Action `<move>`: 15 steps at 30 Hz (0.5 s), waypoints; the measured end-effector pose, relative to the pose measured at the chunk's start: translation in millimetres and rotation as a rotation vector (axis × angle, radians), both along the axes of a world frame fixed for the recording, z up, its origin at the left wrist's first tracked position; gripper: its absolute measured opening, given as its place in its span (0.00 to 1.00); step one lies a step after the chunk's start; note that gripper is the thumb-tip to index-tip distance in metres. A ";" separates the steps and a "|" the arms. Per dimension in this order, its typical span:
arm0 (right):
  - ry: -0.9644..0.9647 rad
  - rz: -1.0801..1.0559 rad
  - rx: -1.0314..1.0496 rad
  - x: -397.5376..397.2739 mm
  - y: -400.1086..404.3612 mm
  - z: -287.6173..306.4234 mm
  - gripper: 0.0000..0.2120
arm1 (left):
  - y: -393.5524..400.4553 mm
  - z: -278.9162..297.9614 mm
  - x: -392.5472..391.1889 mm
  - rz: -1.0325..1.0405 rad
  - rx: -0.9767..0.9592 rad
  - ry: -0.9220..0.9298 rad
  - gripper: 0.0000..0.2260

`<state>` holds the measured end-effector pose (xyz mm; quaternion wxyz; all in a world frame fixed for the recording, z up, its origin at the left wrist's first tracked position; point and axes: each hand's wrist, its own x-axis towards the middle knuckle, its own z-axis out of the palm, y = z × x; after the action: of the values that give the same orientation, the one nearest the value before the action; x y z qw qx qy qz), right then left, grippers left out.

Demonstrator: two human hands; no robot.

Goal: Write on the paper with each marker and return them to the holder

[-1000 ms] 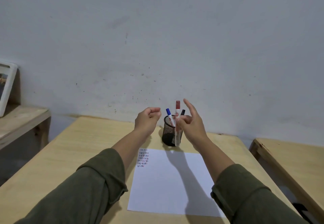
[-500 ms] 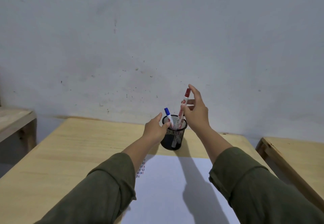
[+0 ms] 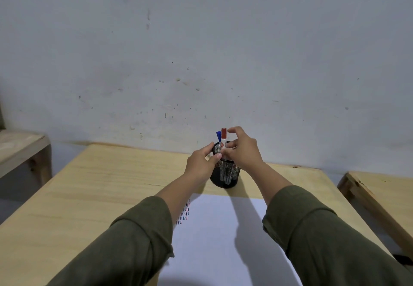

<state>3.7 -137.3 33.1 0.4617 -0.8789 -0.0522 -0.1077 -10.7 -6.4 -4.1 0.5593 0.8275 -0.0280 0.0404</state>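
A black mesh holder (image 3: pixel 225 176) stands on the wooden table (image 3: pixel 100 185) just beyond the white paper (image 3: pixel 214 229). My left hand (image 3: pixel 200 165) grips the holder's left rim between thumb and fingers. A red-capped marker (image 3: pixel 223 134) stands upright inside the holder, and my right hand (image 3: pixel 244 151) pinches its white body at the rim, index finger raised above. A blue-capped marker (image 3: pixel 218 135) leans in the holder just left of the red one. Other marker bodies show through the mesh. Short red, blue and black strokes (image 3: pixel 184 215) sit near the paper's left edge.
A grey wall rises right behind the table. One wooden bench (image 3: pixel 380 191) stands to the right and another wooden bench (image 3: pixel 20 144) to the left, each with a gap to the table. My sleeves cover the near part of the paper.
My right hand has lowered the red marker from a tilted, raised position down into the holder, where it now stands upright. My left hand has closed onto the holder's rim.
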 end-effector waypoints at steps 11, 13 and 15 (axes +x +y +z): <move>0.015 -0.027 -0.206 4.0 4.1 -0.8 0.02 | 0.1 -0.1 0.6 -0.012 -0.025 -0.024 0.19; 0.010 -0.030 -0.209 3.6 4.5 0.0 0.02 | 0.1 -0.2 0.3 -0.012 -0.024 -0.028 0.19; 0.011 -0.036 -0.211 2.7 4.3 1.1 0.02 | -0.4 0.3 -1.2 -0.006 -0.019 -0.025 0.20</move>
<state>6.4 -133.1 34.2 0.3649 -0.9240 -0.0446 -0.1050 -11.9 -6.8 -3.7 0.5671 0.8214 -0.0372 0.0493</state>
